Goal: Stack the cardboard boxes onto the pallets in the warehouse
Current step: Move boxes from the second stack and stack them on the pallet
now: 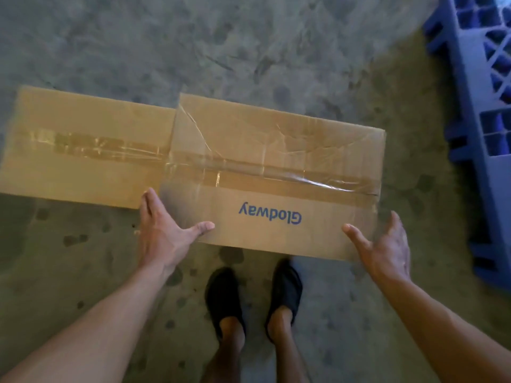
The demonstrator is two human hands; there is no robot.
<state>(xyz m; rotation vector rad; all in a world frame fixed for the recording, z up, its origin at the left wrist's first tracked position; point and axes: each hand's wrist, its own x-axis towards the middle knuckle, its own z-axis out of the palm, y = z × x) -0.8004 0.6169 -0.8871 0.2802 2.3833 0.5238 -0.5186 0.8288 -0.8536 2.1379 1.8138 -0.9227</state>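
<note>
A: Item one, boxes. Count and location?

B: Two taped cardboard boxes in view, both on the concrete floor. The printed box, marked "Glodway", sits directly ahead of the person's dark shoes. The plain box lies against its left end.

A: Item two, pallet?

B: One blue plastic pallet, far right, well apart from both boxes. The part in view carries nothing.

A: Item three, hands?

B: Left hand: fingers straight, spread at the printed box's left near corner, thumb lying on its top. Gripping nothing. Right hand: fingers extended, palm turned inward just beside the right near corner. Contact cannot be told.

A: Progress?

B: Judged early for these two. Neither box is lifted or stacked. Remaining: grip the printed box, carry it right, set it on the pallet, then the plain box.
</note>
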